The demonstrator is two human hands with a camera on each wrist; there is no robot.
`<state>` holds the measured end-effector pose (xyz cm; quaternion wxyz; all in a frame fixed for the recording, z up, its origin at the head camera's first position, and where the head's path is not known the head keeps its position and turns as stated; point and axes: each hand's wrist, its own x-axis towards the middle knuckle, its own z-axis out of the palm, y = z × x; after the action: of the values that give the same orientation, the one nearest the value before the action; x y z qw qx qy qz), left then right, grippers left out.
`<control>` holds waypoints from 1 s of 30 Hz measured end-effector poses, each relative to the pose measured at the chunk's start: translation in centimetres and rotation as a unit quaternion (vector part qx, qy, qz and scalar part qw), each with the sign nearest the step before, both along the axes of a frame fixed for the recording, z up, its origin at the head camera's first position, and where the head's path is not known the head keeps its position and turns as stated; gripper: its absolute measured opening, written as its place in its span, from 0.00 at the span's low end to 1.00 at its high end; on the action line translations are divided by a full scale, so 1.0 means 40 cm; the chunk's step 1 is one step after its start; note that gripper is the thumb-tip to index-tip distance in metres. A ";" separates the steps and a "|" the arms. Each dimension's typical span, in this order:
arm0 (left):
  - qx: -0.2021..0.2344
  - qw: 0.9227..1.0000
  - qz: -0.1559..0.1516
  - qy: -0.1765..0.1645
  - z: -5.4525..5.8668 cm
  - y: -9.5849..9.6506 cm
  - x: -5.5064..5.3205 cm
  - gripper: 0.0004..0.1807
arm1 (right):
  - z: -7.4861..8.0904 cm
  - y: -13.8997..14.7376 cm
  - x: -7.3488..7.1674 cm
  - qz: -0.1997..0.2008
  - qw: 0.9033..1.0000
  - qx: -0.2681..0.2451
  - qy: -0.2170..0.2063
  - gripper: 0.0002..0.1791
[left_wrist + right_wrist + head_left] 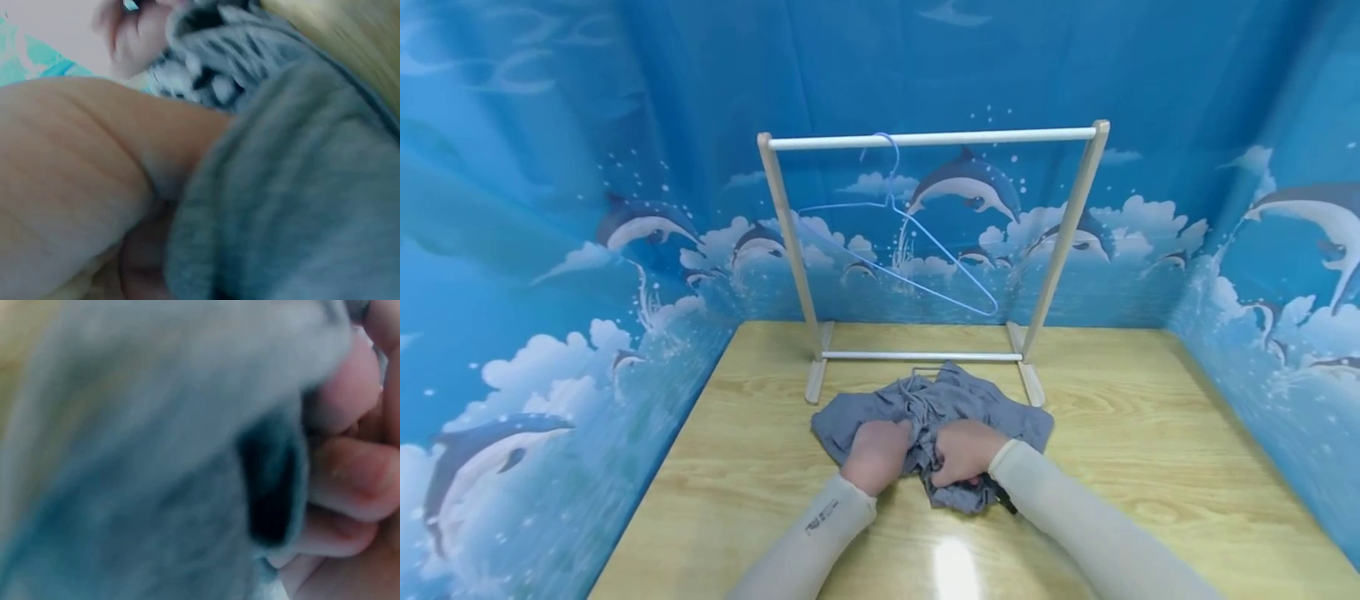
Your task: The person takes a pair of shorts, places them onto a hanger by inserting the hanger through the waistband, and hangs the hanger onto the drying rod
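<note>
A crumpled grey garment [1000,408] lies on the table, bunched up at its middle; its exact kind is hard to tell. My left hand [878,454] grips the bunched cloth from the near left side. In the left wrist view, the cloth [294,187] covers part of this hand [69,169]. My right hand [966,450] holds the garment just to the right, with fingers [359,478] curled against a fold in the right wrist view. A thin bent rod [934,369] shows at the garment's far edge. Something black [1006,500] pokes out beneath the right wrist.
Behind the garment stands a rack [932,139] with wooden side posts and white bars. A blue hanger [940,246] hangs bare from its top bar. The wood-grain table [1150,433] is bordered by blue dolphin-print curtains [587,292] at the back and sides.
</note>
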<state>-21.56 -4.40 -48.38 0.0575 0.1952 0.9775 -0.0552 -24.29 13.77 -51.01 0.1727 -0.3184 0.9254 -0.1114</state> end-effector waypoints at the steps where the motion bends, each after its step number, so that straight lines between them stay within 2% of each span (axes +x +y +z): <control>1: 0.015 1.000 -0.019 0.007 0.002 -0.016 -0.005 0.10 | 0.002 -0.002 0.002 0.007 1.000 0.003 0.008 0.28; 4: 0.061 0.996 -0.066 0.009 0.005 -0.061 -0.024 0.08 | 0.013 -0.011 0.009 0.022 0.999 0.019 0.030 0.29; 7: 0.099 0.990 -0.099 -0.020 -0.002 -0.103 -0.048 0.10 | 0.021 -0.016 0.019 0.027 0.998 0.030 0.052 0.30; 9: 0.117 0.986 -0.110 -0.053 -0.007 -0.127 -0.067 0.12 | 0.021 -0.016 0.024 0.035 0.996 0.032 0.073 0.31; 12: 0.126 0.984 -0.093 -0.088 -0.001 -0.145 -0.078 0.23 | 0.012 -0.013 0.026 0.053 0.992 0.030 0.108 0.32; 14: 0.122 0.987 -0.072 -0.080 0.020 -0.141 -0.067 0.33 | 0.005 -0.012 0.023 0.061 0.990 0.034 0.122 0.32; 15: 0.117 0.989 -0.064 -0.063 0.031 -0.135 -0.054 0.39 | 0.003 -0.012 0.021 0.061 0.990 0.036 0.121 0.32; 16: 0.121 0.990 -0.065 -0.039 0.043 -0.129 -0.040 0.39 | 0.002 -0.015 0.018 0.062 0.990 0.038 0.119 0.32; 18: 0.133 0.988 -0.073 0.003 0.062 -0.115 -0.009 0.33 | 0.002 -0.020 0.013 0.058 0.992 0.045 0.108 0.31; 21: 0.155 0.984 -0.080 0.027 0.064 -0.094 0.030 0.22 | 0.003 -0.025 0.008 0.050 0.994 0.050 0.089 0.30; 23: 0.169 0.984 -0.057 0.011 0.055 -0.082 0.041 0.22 | 0.003 -0.024 0.007 0.044 0.994 0.054 0.083 0.30; 25: 0.181 0.983 -0.024 -0.014 0.039 -0.075 0.039 0.29 | 0.003 -0.023 0.005 0.038 0.995 0.058 0.076 0.30; 28: 0.182 0.982 0.010 -0.052 0.018 -0.067 0.022 0.42 | 0.003 -0.024 0.005 0.032 0.996 0.059 0.064 0.29; 30: 0.179 0.981 0.020 -0.073 0.003 -0.065 0.006 0.46 | 0.004 -0.027 0.005 0.029 0.997 0.053 0.055 0.29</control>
<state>-21.31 -7.00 -48.25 0.0941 0.1864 0.9685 0.1359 -24.09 12.70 -50.87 0.1413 -0.3415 0.9283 -0.0397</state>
